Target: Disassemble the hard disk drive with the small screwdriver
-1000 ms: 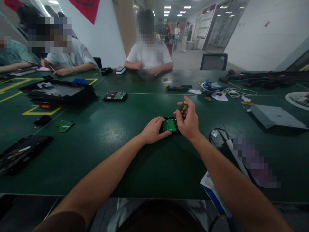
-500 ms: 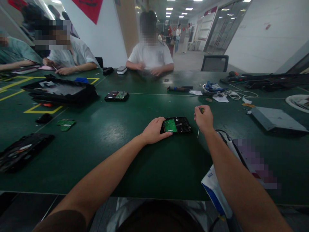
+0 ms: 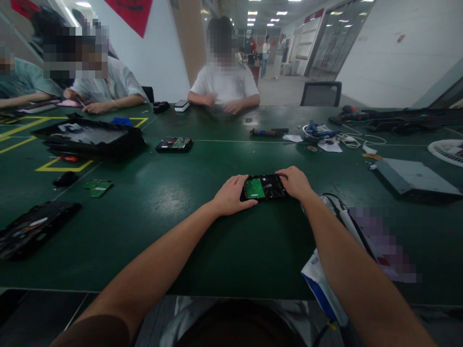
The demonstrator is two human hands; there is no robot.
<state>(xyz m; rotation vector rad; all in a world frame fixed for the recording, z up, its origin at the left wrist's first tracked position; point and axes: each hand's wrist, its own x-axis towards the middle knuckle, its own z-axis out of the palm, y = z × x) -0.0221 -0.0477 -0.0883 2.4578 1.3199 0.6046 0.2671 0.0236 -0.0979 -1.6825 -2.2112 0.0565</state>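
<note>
Green-topped workbench: a black hard drive lies flat at its centre, straight ahead of the person, its green circuit board facing up. The left hand rests palm-down on the drive's left end, fingers loosely extended and clasping nothing. The right hand curls over the right end, fingers bent around the far corner; whether anything sits inside the palm cannot be told.

A second hard drive lies well apart to the far left, making two on the table. Beyond it a black open casing holds pale grey parts. Two loose green boards lie together near a yellow floor-style marking, and one dark flat device sits at the near left edge.

On the right, a white-and-blue bag hangs at the table's near edge just beside the right forearm, its contents hidden. One grey flat box and a tangle of cables lie farther back. A person in a white shirt sits opposite; two more people sit at far left.
</note>
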